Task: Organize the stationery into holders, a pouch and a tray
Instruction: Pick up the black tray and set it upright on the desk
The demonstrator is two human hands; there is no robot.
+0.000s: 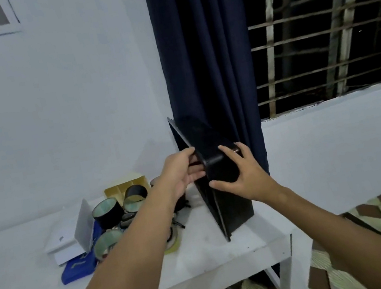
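Fingers of both hands curl round the upper end of a black tray (pixel 230 203) stood on edge near the white tabletop's (pixel 204 256) right edge, left hand (pixel 182 174) and right hand (pixel 245 175) on opposite sides, its long axis upright, leaning toward the wall.

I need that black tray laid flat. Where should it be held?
Grip the black tray at its raised top corner, one hand per face, as the left hand and right hand do: it stands on edge, so both faces are open.
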